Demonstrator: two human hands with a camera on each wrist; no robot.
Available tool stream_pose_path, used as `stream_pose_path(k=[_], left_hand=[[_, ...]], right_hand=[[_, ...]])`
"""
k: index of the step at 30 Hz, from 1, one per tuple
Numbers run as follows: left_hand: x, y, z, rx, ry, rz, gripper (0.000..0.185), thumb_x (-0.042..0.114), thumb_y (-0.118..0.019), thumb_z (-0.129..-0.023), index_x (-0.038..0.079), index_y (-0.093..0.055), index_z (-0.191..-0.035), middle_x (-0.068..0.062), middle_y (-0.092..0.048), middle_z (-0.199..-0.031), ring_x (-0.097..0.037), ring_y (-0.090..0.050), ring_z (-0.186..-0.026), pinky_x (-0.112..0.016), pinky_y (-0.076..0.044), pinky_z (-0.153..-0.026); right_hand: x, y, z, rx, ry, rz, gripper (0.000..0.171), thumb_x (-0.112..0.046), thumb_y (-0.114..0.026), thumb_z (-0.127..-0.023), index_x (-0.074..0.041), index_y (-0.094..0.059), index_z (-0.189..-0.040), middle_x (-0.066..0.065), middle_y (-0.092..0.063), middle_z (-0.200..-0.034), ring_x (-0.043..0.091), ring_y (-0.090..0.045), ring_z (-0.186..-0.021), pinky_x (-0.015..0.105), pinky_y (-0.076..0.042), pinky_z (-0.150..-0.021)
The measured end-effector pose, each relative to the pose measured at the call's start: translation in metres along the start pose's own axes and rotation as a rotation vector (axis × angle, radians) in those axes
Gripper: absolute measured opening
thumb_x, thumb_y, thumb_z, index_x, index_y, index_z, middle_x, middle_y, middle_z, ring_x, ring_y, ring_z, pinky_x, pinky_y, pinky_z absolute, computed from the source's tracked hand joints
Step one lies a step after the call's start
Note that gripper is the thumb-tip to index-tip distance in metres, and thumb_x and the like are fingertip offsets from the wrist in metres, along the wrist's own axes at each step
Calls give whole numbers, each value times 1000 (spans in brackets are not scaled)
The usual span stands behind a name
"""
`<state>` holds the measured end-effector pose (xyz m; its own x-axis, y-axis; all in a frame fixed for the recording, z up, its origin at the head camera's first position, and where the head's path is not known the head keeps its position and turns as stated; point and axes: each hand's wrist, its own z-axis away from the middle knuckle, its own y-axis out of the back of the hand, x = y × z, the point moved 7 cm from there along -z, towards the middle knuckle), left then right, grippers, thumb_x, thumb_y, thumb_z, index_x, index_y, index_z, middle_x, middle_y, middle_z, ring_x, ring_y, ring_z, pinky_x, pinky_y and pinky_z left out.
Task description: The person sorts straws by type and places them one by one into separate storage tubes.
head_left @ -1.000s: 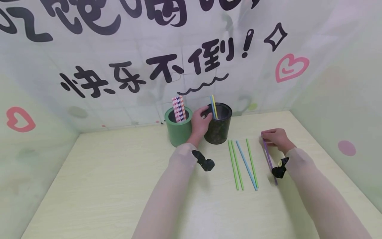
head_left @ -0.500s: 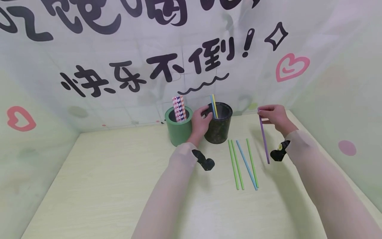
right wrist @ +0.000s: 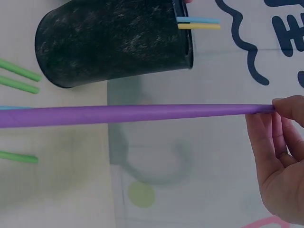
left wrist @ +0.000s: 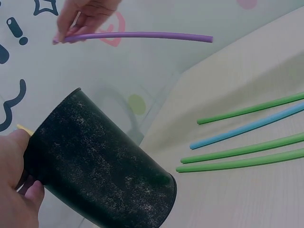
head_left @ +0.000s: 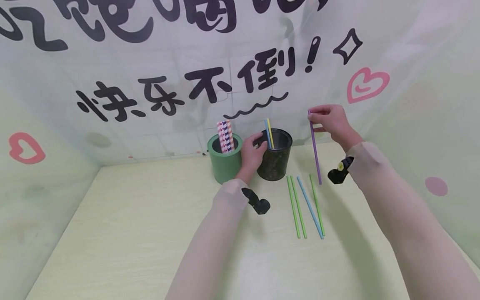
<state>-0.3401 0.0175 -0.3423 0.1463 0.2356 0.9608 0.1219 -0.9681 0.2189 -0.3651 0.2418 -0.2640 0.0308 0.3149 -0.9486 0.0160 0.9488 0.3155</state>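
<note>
My right hand (head_left: pixel 331 121) pinches a purple straw (head_left: pixel 316 152) by its top end, so that it hangs nearly upright above the tabletop, right of the black cup (head_left: pixel 273 166). In the right wrist view, the thumb and fingertips meet on the straw's end. My left hand (head_left: pixel 251 156) grips the black cup at its upper left rim; the left wrist view shows fingers and thumb around that edge. A blue straw (right wrist: pixel 204 20) and a yellow straw (right wrist: pixel 204 26) stick out of the cup's mouth. Their lower ends are hidden inside.
Three green straws (head_left: pixel 293 206) and a blue straw (head_left: pixel 309 204) lie on the pale table (head_left: pixel 150 225) in front of the black cup. A green cup (head_left: pixel 225 167) with several patterned straws (head_left: pixel 225 135) stands left of my left hand. A printed curtain (head_left: pixel 161 50) hangs behind.
My right hand has lifted the purple straw off the table and carried it up and leftward toward the black cup. The left hand and both cups have stayed put.
</note>
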Motion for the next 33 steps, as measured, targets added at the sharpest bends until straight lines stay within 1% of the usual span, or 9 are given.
stream_pose_path(k=[3, 7, 15, 18, 22, 27, 33], left_hand=[[1, 0, 0, -3, -6, 4, 36, 7, -57, -89, 1, -54, -124, -14, -51, -127, -23, -48, -117, -29, -42, -95], [2, 1, 1, -5, -14, 8, 36, 7, -57, -89, 0, -54, -124, -15, -51, -127, -23, -49, -117, -30, -42, -95], [3, 1, 1, -6, -34, 27, 35, 5, -57, -89, -2, -54, -123, -15, -52, -126, -24, -49, -116, -29, -43, -93], [3, 1, 1, -7, -36, 22, 35, 5, -57, -89, -2, -54, -123, -15, -52, -126, -24, -49, -116, -29, -43, -93], [2, 2, 1, -5, -31, 22, 35, 5, -56, -89, -2, -54, -124, -15, -52, -126, -25, -49, -116, -29, -43, -93], [3, 3, 2, -3, -31, 28, 36, 5, -56, -89, -2, -54, -124, -15, -52, -126, -25, -49, -116, -29, -43, -94], [4, 3, 2, -3, -31, 31, 35, 5, -57, -89, -2, -54, -123, -15, -52, -126, -25, -49, -116, -31, -43, -95]], right_hand=[[-16, -3, -2, 8, 7, -37, 37, -14, -63, -86, 5, -56, -117, 7, -61, -93, 11, -61, -76, 36, -53, -74], [-38, -8, -4, 23, 38, -88, 35, -12, -64, -85, 4, -57, -115, 3, -61, -87, 14, -61, -77, 33, -54, -71], [-77, -16, -7, 94, 97, -223, 32, -4, -64, -83, 3, -59, -114, 4, -59, -84, 14, -59, -76, 24, -54, -56], [-89, -20, -7, 114, 124, -267, 32, -3, -65, -82, 4, -60, -113, 4, -58, -83, 14, -58, -75, 24, -54, -55], [-103, -26, -8, 115, 163, -315, 31, -1, -65, -81, 4, -61, -112, 5, -57, -84, 14, -58, -77, 25, -54, -56], [-111, -35, -12, 101, 192, -318, 30, 0, -65, -81, 3, -61, -111, 6, -57, -85, 15, -56, -79, 27, -54, -58], [-102, -45, -15, 105, 193, -275, 31, -1, -65, -82, 2, -61, -112, 5, -56, -86, 13, -54, -79, 26, -55, -59]])
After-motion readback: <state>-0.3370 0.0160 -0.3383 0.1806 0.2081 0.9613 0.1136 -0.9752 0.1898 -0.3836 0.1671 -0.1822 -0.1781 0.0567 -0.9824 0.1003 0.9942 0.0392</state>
